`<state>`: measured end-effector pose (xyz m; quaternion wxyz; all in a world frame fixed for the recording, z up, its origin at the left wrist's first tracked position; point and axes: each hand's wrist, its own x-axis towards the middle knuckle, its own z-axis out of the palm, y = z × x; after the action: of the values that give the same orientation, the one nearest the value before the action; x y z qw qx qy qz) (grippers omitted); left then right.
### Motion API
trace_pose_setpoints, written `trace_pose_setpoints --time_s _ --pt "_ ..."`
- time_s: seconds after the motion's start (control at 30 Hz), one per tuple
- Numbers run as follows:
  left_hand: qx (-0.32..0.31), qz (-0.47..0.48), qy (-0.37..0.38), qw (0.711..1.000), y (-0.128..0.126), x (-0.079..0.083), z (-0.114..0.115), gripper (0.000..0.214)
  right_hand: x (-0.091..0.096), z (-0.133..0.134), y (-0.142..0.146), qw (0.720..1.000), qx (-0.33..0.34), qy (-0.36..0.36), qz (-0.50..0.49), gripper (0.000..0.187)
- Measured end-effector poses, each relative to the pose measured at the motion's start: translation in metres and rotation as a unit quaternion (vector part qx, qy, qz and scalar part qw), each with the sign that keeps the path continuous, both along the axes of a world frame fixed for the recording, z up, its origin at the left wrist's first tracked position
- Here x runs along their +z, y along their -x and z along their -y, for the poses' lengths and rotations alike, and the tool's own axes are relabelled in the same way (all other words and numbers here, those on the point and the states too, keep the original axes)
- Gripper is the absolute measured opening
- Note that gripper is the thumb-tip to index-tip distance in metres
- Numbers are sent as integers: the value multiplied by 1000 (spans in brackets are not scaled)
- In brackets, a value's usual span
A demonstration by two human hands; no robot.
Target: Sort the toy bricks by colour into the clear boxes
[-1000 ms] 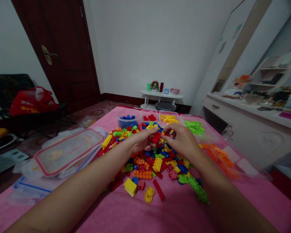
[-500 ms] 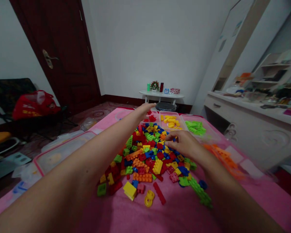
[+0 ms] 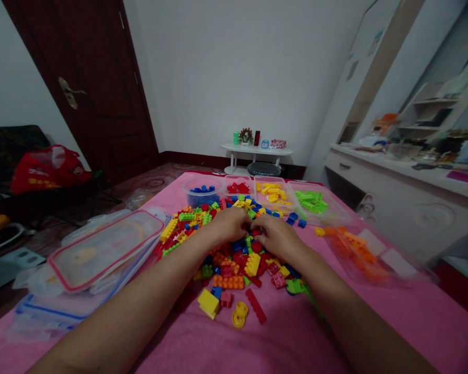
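Observation:
A heap of toy building bricks in red, yellow, green, blue and orange covers the middle of the pink cloth. Over its centre, my left hand has its fingers curled down among the bricks; its tips are partly hidden, as is whatever they grip. Close beside it is my right hand, bent at the knuckles, with thumb and forefinger apart over the bricks. A yellow block, a long red brick and a yellow ring-shaped piece lie at the near edge of the heap.
Beyond the heap stand a round tub of blue bricks and clear boxes of red, yellow and green bricks. An orange-brick box sits right. Stacked lids lie left on the pink cloth.
My left hand has come back from the red-brick box to the heap, beside my right hand. My right hand has shifted slightly left. The blue-brick tub now shows.

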<state>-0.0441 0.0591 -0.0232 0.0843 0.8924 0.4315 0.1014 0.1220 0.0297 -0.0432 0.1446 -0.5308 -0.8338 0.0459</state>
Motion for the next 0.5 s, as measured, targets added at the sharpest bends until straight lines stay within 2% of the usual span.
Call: trace_pose_setpoints --time_s 0.1,0.2,0.33,0.4,0.5 --pt "7 2 3 1000 2 -3 1 35 7 2 -1 999 -33 -5 18 25" --pt "5 -3 -9 1000 2 -3 2 33 25 6 -11 998 -58 -5 35 33" --pt "-13 -17 -44 999 -1 -2 3 27 48 13 -27 990 -54 82 101 37" --pt "-16 -3 -53 998 -3 -2 4 27 49 15 -30 982 -46 126 134 35" --pt "-19 47 -55 997 -6 -2 3 26 41 14 -29 975 -50 148 161 34"
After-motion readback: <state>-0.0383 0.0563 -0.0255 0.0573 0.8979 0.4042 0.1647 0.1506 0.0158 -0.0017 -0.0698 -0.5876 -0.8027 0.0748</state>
